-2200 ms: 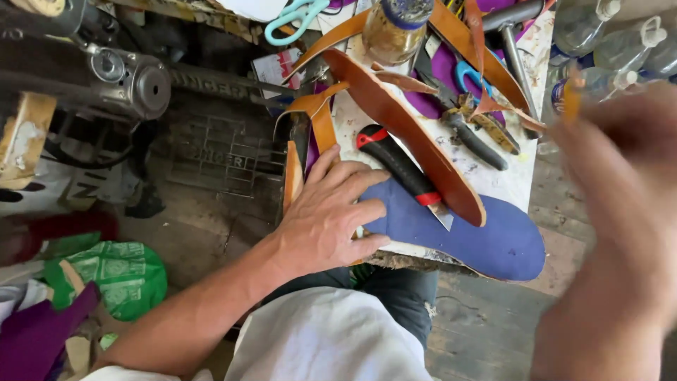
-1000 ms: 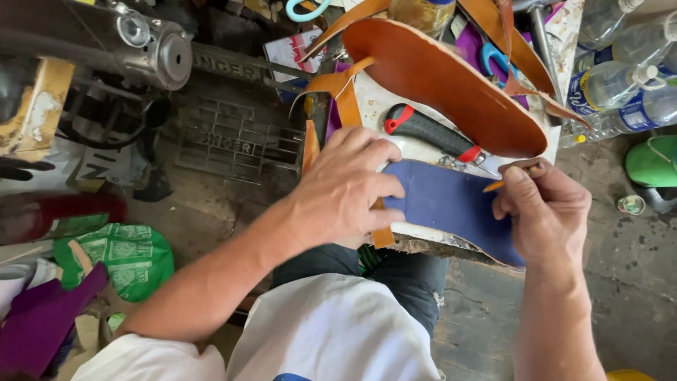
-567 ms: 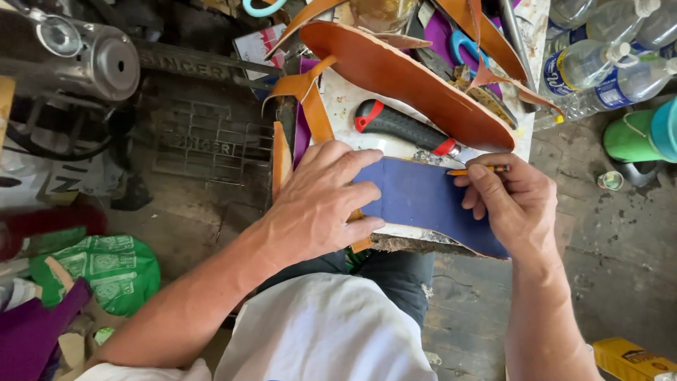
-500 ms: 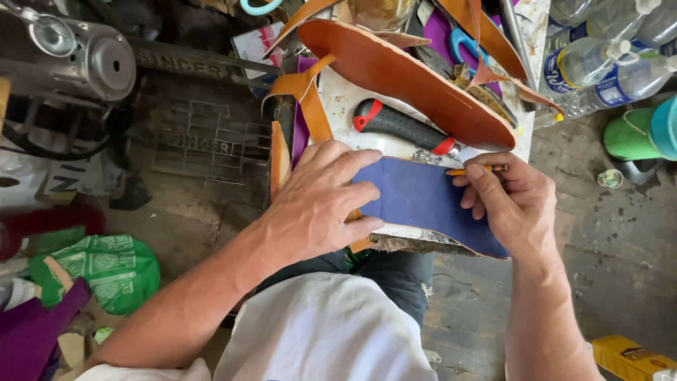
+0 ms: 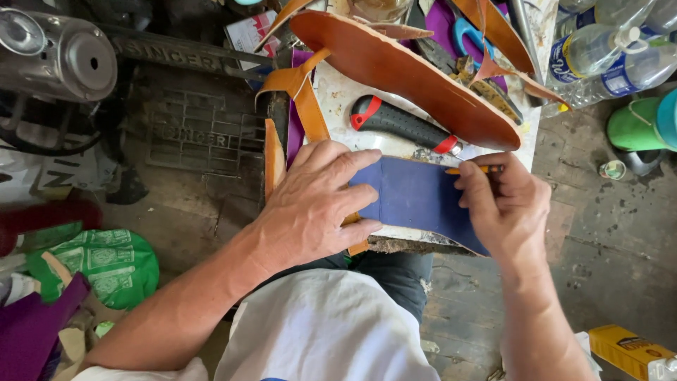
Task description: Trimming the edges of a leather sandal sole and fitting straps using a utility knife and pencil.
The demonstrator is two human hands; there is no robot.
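Two hands [image 5: 314, 204] [image 5: 504, 208], one blue insole [image 5: 419, 197], one pencil [image 5: 474, 169]

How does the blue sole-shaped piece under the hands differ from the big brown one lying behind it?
The blue piece is dark blue and matte; the brown piece is orange-brown with a slight sheen. The blue piece is pinned flat by the left hand while the right hand holds a pencil at its edge; the brown piece lies untouched. The blue piece is partly hidden by the hands; the brown piece shows nearly whole. Both rest on the small worktable.
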